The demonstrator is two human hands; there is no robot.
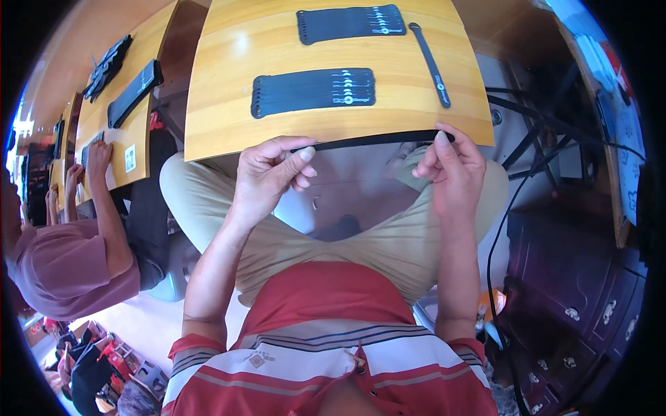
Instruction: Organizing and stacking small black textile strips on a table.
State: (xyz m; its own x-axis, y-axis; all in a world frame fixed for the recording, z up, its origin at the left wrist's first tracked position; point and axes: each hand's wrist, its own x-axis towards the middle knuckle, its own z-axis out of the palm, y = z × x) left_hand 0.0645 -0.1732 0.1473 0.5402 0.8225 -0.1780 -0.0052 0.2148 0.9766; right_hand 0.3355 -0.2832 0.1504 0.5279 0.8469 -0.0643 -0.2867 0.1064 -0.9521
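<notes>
A narrow black strap (374, 140) is stretched level between my two hands, just off the near edge of the wooden table. My left hand (274, 170) pinches one end between thumb and fingers. At the other end, my right hand (452, 163) grips the strap the same way. Beyond my hands, a row of black straps (305, 93) lies side by side on the table, with white print toward the right. A second such row (347, 24) is at the far side. One single black strap (430, 66) lies apart at the right.
The wooden table (222, 90) ends just short of my lap. To the left, a co-worker (76, 263) sits at another table (132, 139) bearing dark strap stacks (135, 93). A black cable (499, 249) hangs at the right, beside a dark drawer cabinet (569, 305).
</notes>
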